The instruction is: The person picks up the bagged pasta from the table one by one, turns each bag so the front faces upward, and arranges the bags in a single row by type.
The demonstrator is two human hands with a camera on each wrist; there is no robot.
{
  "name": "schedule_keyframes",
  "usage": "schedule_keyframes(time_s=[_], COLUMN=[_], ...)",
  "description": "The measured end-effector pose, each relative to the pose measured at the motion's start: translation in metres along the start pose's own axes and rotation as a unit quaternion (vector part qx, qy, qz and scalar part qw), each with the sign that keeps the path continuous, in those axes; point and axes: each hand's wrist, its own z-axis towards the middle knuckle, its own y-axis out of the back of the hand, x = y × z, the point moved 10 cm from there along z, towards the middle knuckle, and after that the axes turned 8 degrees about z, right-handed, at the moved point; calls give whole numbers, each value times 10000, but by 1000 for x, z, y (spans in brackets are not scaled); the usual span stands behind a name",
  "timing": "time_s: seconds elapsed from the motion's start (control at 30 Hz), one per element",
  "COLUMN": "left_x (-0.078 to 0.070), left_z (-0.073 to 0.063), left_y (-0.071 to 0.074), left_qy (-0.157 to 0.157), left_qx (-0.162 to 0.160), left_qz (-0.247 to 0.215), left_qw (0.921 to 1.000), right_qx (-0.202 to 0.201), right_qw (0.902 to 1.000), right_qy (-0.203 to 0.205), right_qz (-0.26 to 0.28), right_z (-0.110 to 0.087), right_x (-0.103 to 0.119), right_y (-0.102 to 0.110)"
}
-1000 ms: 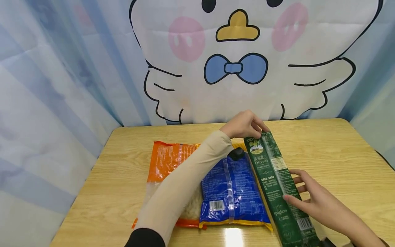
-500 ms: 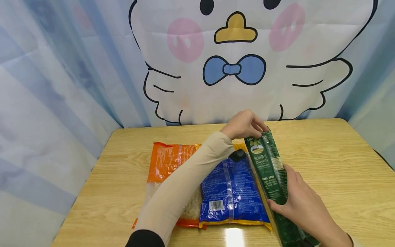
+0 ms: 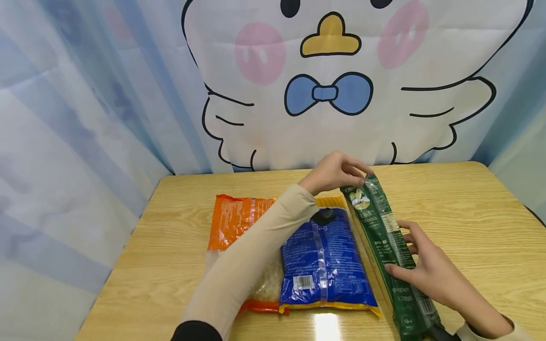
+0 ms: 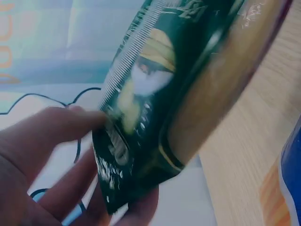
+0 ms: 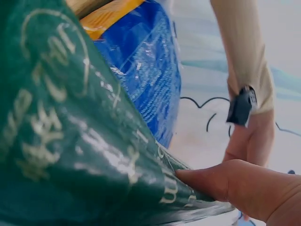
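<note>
A long green spaghetti packet [image 3: 386, 246] lies slanted at the right of the two bags in the head view. My left hand [image 3: 339, 171] pinches its far end; in the left wrist view the thumb lies on the printed face and fingers show behind the packet's end [image 4: 136, 155]. Lower down, my right hand [image 3: 431, 267] grips the packet's right side. Its thumb [image 5: 225, 181] presses on the green film, while the other fingers are partly hidden at the far edge. Pale yellow pasta shows through the packet's clear side strip.
Left of the packet lies a blue bag with yellow edges [image 3: 326, 265]. Beside that is an orange and clear bag [image 3: 239, 222], partly covered by my left sleeve [image 3: 251, 255]. The wooden table [image 3: 141, 265] ends at a printed curtain [image 3: 273, 132].
My right hand has shifted along and around the packet's right side, first leftward over it, then back. The packet has tilted, showing more of its clear side. My left hand keeps hold of the far end.
</note>
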Motion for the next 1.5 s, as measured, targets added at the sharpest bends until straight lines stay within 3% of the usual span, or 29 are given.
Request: schedule_keyframes(time_s=[0.17, 0.33, 0.5, 0.57, 0.63, 0.7, 0.83, 0.97, 1.27, 1.37, 1.5], left_x=[-6, -5, 1, 6, 10, 14, 18, 19, 22, 24, 29], left_z=[-10, -24, -41, -49, -54, -59, -66, -72, -71, -71, -71], left_y=[4, 13, 20, 15, 3, -12, -44, -68, -92, -97, -103], left_qy=[-306, -338, -157, 2, 215, 450, 876, 1077, 1194, 1206, 1252], left_qx=[-219, -784, -1442, -1511, -1363, -1077, -416, 62, 360, 423, 443], left_qz=[-735, -1053, -1334, -1504, -1999, -2629, -3863, -4509, -4983, -4985, -4860], left_qw=[9966, 9908, 9804, 9770, 9701, 9577, 9172, 8860, 8580, 8574, 8638], right_qx=[147, 320, 350, 377, 396, 399, 375, 434, 492, 493, 640], right_qw=[9986, 9955, 9926, 9902, 9875, 9855, 9823, 9777, 9746, 9745, 9733], right_qy=[-140, -330, -400, -436, -496, -523, -593, -601, -510, -500, -671], right_qz=[498, 833, 1090, 1274, 1440, 1564, 1735, 1967, 2126, 2131, 2101], right_z=[0, 2, 3, 3, 4, 5, 7, 8, 10, 9, 10], right_x=[-5, -5, -6, -6, -7, -9, -12, -14, -9, -7, -9], right_y=[9, 12, 15, 17, 20, 22, 23, 22, 19, 17, 11])
